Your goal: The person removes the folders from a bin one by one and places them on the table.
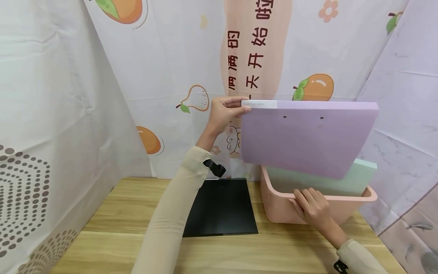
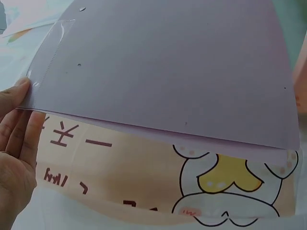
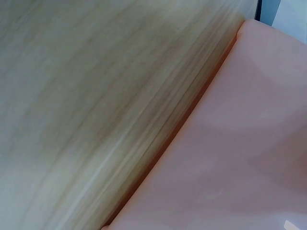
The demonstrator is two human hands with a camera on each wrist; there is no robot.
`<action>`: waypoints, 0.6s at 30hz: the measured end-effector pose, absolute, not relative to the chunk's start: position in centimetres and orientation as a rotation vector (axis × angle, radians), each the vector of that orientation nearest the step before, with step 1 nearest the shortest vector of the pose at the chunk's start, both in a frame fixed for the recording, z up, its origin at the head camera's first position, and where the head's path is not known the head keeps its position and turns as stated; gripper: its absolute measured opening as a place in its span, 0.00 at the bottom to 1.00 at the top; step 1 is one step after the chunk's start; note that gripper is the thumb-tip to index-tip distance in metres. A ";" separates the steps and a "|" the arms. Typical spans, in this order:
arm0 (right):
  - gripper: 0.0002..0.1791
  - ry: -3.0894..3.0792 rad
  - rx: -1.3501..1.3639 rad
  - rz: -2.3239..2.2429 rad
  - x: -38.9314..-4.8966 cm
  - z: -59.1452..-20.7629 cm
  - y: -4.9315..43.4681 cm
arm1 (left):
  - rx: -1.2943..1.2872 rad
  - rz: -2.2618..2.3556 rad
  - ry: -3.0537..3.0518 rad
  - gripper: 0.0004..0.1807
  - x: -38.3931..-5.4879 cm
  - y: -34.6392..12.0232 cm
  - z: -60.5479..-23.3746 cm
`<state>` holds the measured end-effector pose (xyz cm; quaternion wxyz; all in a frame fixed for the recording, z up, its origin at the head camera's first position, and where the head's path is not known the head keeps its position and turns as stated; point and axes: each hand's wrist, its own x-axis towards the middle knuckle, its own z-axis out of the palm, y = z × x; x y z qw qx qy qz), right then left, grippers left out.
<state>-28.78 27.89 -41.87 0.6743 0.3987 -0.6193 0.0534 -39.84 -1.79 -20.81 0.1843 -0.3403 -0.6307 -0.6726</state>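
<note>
Our left hand [image 1: 224, 114] pinches a purple folder [image 1: 304, 139] by one end above the pink bin [image 1: 282, 211]; our right hand [image 1: 314, 208] hooks fingers over its rim. So lopsided a hold could let the purple folder sag onto the green folder [image 1: 360, 177].

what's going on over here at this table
A person's left hand pinches a purple folder by one end of its spine, holding it up at the pink bin. Their right hand grips the bin's near rim. A pale green folder is inside the bin, partly hidden behind the purple one. A flat black item lies on the wooden table, left of the bin.
</note>
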 end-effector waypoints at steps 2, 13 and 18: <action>0.25 -1.395 0.896 0.120 -28.8 -41.9 27.9 | -0.949 -1.905 -1.776 0.18 -39.8 -2.0 -20.9; 0.25 -1.385 0.907 0.123 -28.8 -41.9 27.9 | -0.935 -1.937 -1.755 0.17 -39.7 -3.0 -21.4; 0.25 -1.382 0.908 0.123 -28.9 -42.0 28.0 | -0.939 -1.959 -1.723 0.17 -39.9 -3.5 -21.7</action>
